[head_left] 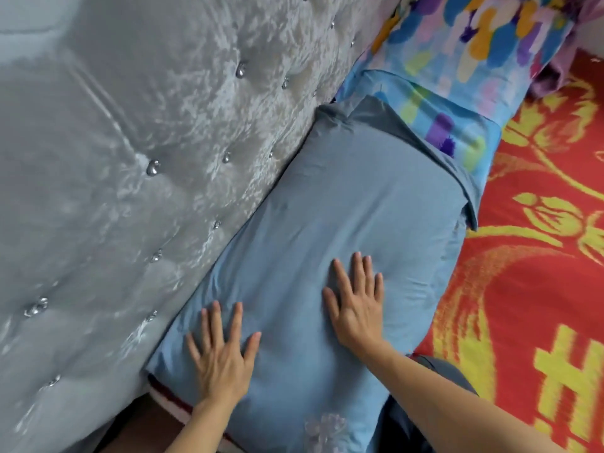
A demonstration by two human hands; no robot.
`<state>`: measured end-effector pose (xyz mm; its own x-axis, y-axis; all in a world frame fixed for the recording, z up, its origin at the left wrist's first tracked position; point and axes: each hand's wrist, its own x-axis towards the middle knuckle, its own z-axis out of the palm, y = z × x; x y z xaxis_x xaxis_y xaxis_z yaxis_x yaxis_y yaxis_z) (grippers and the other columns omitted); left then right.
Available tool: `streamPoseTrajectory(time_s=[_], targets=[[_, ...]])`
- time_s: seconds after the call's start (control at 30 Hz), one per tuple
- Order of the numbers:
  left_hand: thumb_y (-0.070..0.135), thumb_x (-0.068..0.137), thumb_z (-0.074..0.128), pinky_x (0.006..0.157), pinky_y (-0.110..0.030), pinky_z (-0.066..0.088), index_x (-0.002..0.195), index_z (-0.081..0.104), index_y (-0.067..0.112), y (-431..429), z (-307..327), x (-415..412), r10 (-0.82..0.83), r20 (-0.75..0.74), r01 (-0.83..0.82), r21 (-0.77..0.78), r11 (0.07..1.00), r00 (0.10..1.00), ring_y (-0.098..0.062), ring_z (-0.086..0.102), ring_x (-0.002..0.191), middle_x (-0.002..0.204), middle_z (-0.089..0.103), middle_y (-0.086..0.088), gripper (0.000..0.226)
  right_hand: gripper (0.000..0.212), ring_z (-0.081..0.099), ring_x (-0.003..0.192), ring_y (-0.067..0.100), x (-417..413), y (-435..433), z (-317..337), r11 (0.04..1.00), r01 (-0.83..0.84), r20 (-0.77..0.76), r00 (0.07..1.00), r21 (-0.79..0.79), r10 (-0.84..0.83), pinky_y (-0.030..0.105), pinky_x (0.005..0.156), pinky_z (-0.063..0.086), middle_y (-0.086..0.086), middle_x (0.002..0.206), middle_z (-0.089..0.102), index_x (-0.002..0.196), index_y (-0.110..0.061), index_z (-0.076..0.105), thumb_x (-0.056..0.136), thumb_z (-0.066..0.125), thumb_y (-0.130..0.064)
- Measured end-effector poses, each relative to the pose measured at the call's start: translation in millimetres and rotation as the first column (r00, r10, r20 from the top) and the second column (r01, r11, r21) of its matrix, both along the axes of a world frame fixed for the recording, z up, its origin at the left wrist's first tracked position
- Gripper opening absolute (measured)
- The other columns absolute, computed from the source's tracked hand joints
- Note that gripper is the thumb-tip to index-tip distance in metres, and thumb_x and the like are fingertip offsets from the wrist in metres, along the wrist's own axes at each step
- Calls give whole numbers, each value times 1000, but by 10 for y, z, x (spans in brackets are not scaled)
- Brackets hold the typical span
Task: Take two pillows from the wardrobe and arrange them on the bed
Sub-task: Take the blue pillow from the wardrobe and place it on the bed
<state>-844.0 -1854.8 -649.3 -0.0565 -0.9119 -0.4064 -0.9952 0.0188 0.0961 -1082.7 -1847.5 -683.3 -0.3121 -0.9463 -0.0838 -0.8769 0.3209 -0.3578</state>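
A plain blue pillow (343, 204) lies on the bed against the grey headboard. My left hand (222, 351) rests flat on its near end, fingers spread. My right hand (356, 299) presses flat on its middle, fingers apart. Beyond it a second pillow (457, 60) with a colourful brush-stroke print lies along the headboard, its near end tucked under the blue pillow's far edge. Neither hand grips anything.
The tufted grey velvet headboard (147, 158) with silver buttons fills the left side. A red bedspread (539, 256) with a yellow pattern covers the bed on the right. A purple cloth (575, 44) sits at the top right corner.
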Motion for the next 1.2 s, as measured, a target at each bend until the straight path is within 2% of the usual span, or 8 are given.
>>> streamPoseTrajectory(time_s=[0.17, 0.3, 0.37, 0.43, 0.53, 0.67, 0.97, 1.2], targets=[[75, 77, -10, 106, -61, 28, 148, 18, 26, 290, -161, 595, 64, 48, -64, -6, 998, 997, -38, 21, 142, 157, 21, -14, 91, 63, 9, 148, 28, 662, 951, -288, 971, -235, -42, 971, 38, 236, 50, 116, 15, 13, 158, 21, 149, -26, 25, 93, 39, -51], [58, 92, 24, 107, -53, 34, 149, 0, 27, 536, -40, 944, 61, 93, -71, 106, 992, 994, -36, 21, 141, 158, 12, -15, 69, 65, 16, 145, 32, 1038, 1633, -206, 945, -291, -65, 951, 151, 303, 50, 113, 15, 17, 154, 27, 146, -17, 33, 90, 43, -46], [47, 95, 35, 104, -49, 38, 149, 7, 23, 693, 139, 1076, 44, 132, -71, 204, 976, 990, -35, 33, 135, 152, 25, -15, 65, 68, 29, 140, 37, 1187, 1873, -49, 922, -317, -72, 938, 222, 340, 52, 111, 21, 20, 149, 36, 141, -12, 42, 81, 57, -41], [40, 94, 40, 97, -45, 42, 139, 32, 21, 894, 359, 1169, 32, 151, -76, 292, 954, 988, -31, 45, 124, 138, 43, -10, 49, 73, 39, 135, 40, 1290, 2045, 176, 887, -332, -36, 932, 321, 361, 53, 105, 38, 20, 147, 41, 134, -12, 53, 67, 73, -34], [35, 92, 43, 90, -39, 45, 117, 53, 24, 1233, 676, 1224, 51, 126, -90, 334, 938, 991, -28, 55, 112, 124, 58, -5, 29, 42, 34, 138, 35, 1397, 2242, 577, 770, -420, 163, 906, 480, 392, 46, 100, 40, 15, 148, 38, 125, -10, 54, 85, 52, -23], [35, 91, 42, 83, -35, 46, 121, 52, 26, 1656, 1001, 1142, 94, 84, -116, 316, 942, 992, -26, 59, 106, 119, 63, -3, 33, 28, 54, 111, 34, 1319, 2496, 1054, 739, -417, 238, 909, 530, 342, 42, 84, 44, 13, 118, 56, 109, -10, 56, 89, 45, -26], [37, 91, 44, 79, -35, 46, 111, 55, 21, 2852, 1488, 877, 195, 7, -192, 186, 963, 981, -28, 60, 101, 114, 64, -5, 28, 25, 64, 96, 30, 680, 3073, 1484, 753, -439, 139, 892, 490, 430, 38, 79, 52, 6, 107, 67, 105, -19, 61, 84, 47, -22], [38, 91, 47, 83, -35, 47, 115, 55, 22, 4555, 1826, 672, 292, -44, -287, 90, 954, 955, -28, 60, 105, 117, 63, -5, 30, 25, 62, 98, 29, 557, 4072, 1959, 690, -628, 64, 755, 361, 653, 37, 76, 50, 4, 105, 65, 103, -17, 61, 84, 47, -27]])
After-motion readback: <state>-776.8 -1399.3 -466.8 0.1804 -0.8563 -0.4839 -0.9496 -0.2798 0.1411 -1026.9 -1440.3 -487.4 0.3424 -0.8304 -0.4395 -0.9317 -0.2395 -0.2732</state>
